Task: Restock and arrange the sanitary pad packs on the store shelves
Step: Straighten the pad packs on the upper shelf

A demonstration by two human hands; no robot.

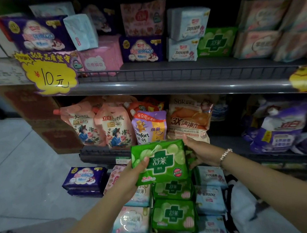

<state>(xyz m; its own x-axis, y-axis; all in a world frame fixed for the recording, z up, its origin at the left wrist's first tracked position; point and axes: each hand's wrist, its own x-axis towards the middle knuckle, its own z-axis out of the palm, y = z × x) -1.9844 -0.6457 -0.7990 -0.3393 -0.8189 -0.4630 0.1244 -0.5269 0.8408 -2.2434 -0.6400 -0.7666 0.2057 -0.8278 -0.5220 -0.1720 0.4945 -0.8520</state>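
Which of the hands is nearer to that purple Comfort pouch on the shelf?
Left, narrowly. The left hand grips the held green pack just below the Comfort pouch; the right hand holds the pack's far edge, off to the pouch's lower right.

Both hands at centre frame: left hand on the held pack's left edge, right hand at its right; more packs stacked directly below, detergent pouches behind, price sign upper left

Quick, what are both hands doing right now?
Left hand: holding the green pad pack, thumb on its front.
Right hand: holding the same pack at its right edge.
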